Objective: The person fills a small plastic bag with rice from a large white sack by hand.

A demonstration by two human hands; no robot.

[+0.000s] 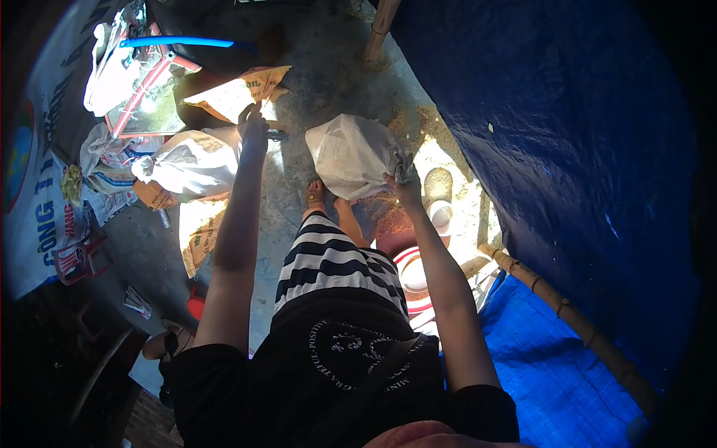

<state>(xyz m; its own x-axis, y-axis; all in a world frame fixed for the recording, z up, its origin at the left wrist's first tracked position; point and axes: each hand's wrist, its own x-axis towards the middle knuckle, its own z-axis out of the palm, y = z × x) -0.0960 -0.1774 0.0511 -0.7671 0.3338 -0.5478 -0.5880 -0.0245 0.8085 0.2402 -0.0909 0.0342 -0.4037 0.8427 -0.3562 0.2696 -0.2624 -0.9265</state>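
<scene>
A white plastic bag (351, 155), bulging and partly filled with something pale and grainy, hangs just above the ground near the middle of the scene, a little to the right, in front of the person's bare feet. The right hand (404, 184) grips the bag's gathered top corner at its right side, fingers closed tight around the bunched plastic. The left hand (252, 127) reaches farther out and to the left, resting on the top of a white sack (190, 160) that lies on the concrete floor (328, 67); whether its fingers are pinching the sack or only touching it cannot be told from this view. Behind that sack sits an open tan paper sack (235, 93) lit by sunlight. Further left are crumpled printed bags and a red frame with a blue handle (175, 42). To the right hangs a large blue tarp (567, 134), edged below by a bamboo pole (567, 313). Near the person's right leg stands a red and white basin (412, 276), with a small pale cup (441, 216) just beyond it. The person wears a black and white striped skirt (328, 261).
</scene>
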